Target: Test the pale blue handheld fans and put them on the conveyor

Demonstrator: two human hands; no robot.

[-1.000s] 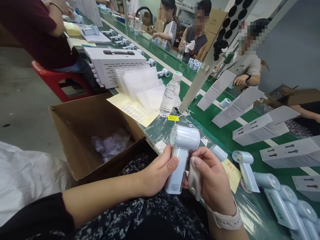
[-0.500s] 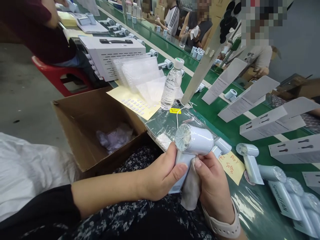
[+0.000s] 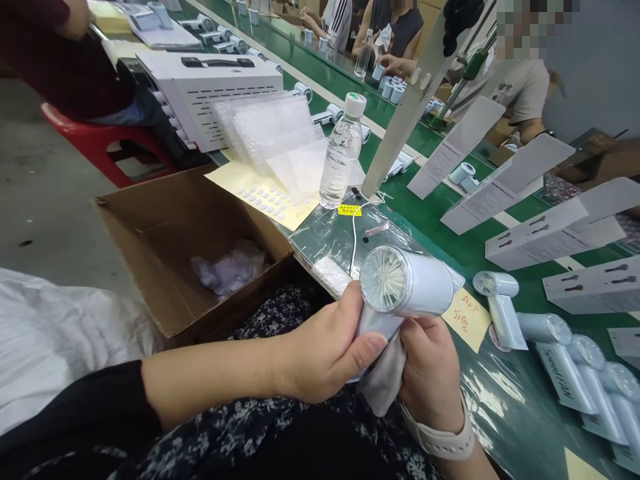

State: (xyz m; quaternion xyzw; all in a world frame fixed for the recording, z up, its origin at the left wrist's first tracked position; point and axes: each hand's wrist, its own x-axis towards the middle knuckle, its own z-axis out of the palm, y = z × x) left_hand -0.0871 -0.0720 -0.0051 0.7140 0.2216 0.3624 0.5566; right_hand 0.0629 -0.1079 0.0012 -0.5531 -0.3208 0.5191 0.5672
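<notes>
Wrapped round the handle of a pale blue handheld fan (image 3: 425,283), my left hand (image 3: 327,350) is closed, its thumb along the handle's side. The fan's round end, under clear film with radiating creases, faces me. My right hand (image 3: 430,370) is closed on a greyish-white cloth (image 3: 385,377), which hangs below the fan's barrel against the handle. Part of the handle is hidden by my fingers and the cloth. Right of my hands, several similar fans (image 3: 555,380) lie on the green table, one marked "Speed FAN". A handwritten yellow note (image 3: 467,320) lies behind my right hand.
A water bottle (image 3: 343,153) stands beside a sheet of oval stickers (image 3: 260,193) and clear plastic sleeves (image 3: 275,137). An open cardboard box (image 3: 150,227) sits to the left, holding crumpled plastic. Several white boxes (image 3: 505,183) stand along the green conveyor. Other people work around it.
The fan has come up and a little to the right, its round end turned more toward me. My right fingers have moved farther behind the handle with the cloth.
</notes>
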